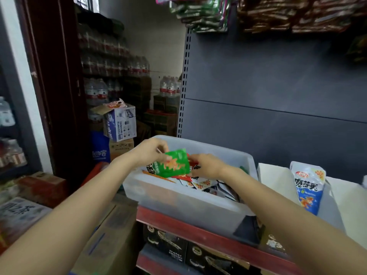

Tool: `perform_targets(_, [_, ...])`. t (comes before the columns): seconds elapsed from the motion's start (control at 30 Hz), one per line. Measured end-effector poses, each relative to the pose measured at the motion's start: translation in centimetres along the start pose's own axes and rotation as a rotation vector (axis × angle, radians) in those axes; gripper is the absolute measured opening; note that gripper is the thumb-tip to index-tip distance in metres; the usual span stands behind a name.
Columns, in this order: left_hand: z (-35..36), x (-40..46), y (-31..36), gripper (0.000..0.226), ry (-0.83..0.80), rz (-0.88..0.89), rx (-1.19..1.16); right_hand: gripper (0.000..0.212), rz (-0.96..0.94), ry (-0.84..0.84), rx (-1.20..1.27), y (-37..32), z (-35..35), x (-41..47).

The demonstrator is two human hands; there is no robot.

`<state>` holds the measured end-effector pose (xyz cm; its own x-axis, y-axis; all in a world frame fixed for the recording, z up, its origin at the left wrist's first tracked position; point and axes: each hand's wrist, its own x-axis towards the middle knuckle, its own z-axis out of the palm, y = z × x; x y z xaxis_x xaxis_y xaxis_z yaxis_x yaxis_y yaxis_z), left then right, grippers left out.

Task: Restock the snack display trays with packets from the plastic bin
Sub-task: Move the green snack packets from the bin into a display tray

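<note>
Bin (178, 203) sits centre frame on the red shelf (198, 233), half full of packets. Left hand (150, 150) pinches the top of a green packet (174, 162) above it. Right hand (206, 165) is curled around red packets (193, 163), probably several; blurred. Trays (278, 179) at right hold one blue packet (308, 187). Risk: the loose handful slides out on the way over and drops behind the shelf.

shop | slotted shelving (258, 80) — hanging snack packs (200, 14) — stacked bottled water (111, 62)
</note>
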<state>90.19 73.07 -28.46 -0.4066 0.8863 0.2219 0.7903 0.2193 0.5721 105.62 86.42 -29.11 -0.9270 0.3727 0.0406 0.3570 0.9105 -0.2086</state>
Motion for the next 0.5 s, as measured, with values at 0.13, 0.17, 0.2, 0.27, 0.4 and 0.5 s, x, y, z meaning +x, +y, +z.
perform_targets(0.13, [-0.2,-0.7,2.1,0.015,0.28,0.043,-0.219,0.045,-0.113,0.062,0.565,0.5,-1.4,-2.1])
perform_targets(0.17, [0.0,-0.8,2.9,0.014,0.312,0.056,-0.276,0.039,-0.123,0.099,0.741,0.5,-1.9,-2.8])
perform_targets(0.2, [0.3,-0.9,3.9,0.014,0.335,0.07,-0.33,0.033,-0.103,0.164,0.868,0.6,-2.3,-3.6])
perform_targets(0.27, [1.2,-0.9,6.1,0.014,0.363,0.112,-0.427,0.021,-0.048,0.313,1.028,1.0,-3.3,-5.2])
perform_targets(0.4, [3.7,0.4,10.5,0.018,0.277,0.178,-0.511,0.016,0.054,0.57,1.087,3.4,-5.2,-8.8])
perform_targets(0.5, [5.9,1.3,13.3,0.024,0.114,0.129,-0.512,0.016,0.153,0.757,1.1,6.5,-6.3,-12.3])
